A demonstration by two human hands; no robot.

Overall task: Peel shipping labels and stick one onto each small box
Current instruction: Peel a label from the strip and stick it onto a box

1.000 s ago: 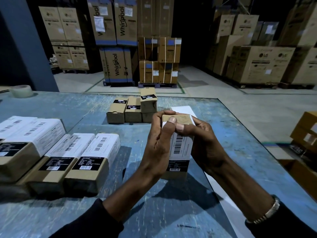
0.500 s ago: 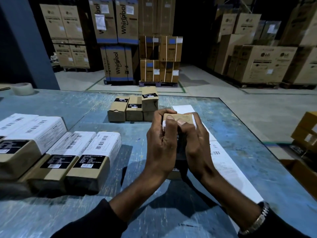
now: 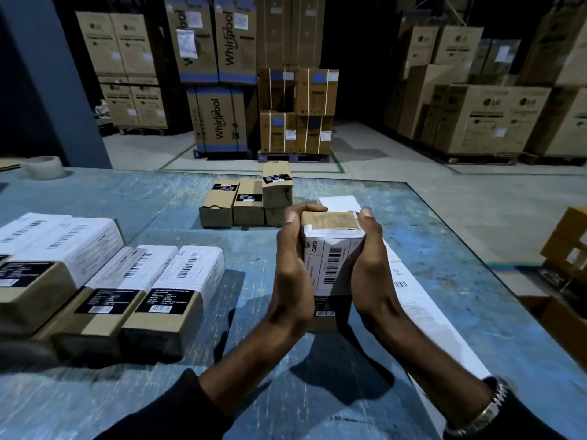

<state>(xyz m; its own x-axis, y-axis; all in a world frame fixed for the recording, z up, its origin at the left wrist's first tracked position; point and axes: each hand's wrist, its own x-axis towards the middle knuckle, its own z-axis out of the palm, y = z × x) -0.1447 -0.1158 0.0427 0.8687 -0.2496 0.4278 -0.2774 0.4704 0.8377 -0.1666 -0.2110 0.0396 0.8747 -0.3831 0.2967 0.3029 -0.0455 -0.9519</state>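
Held upright above the table (image 3: pixel 158 198), the small box (image 3: pixel 330 265) looks light and stiff, best gripped by its sides, where left hand (image 3: pixel 290 268) and right hand (image 3: pixel 370 265) fingers clamp its label (image 3: pixel 333 258).

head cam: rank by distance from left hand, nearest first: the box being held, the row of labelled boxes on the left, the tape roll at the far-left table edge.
1. Held box: pressed between the left hand and right hand.
2. Row of labelled boxes: flat on the table, to the left.
3. Tape roll: far-left corner of the table, well beyond the rest.
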